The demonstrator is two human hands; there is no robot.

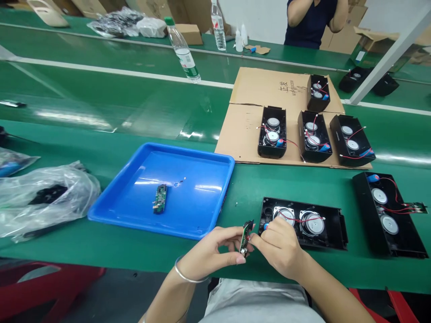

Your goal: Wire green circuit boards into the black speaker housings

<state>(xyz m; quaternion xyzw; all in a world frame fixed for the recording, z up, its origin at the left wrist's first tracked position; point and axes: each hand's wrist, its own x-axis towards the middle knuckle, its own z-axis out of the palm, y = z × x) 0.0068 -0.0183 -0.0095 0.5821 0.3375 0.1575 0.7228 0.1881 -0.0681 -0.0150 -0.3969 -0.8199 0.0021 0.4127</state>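
My left hand [222,246], with a silver bangle at its wrist, grips a small green circuit board [245,238] on edge between thumb and fingers. My right hand [281,244] is closed at the board's right side, its fingertips pinched near a small red wire or plug; what exactly it holds is too small to tell. Just beyond my right hand lies an open black speaker housing [330,224] with two round speakers and red wires, partly covered by that hand. Another circuit board [160,199] rests in the blue tray [117,215].
At the right stands a black housing [404,233] with a board wired to it. Several similar housings sit on a cardboard sheet [249,121]. Plastic bags [77,193] lie at the left. Bottles [185,58] and a person [306,22] are across the bench.
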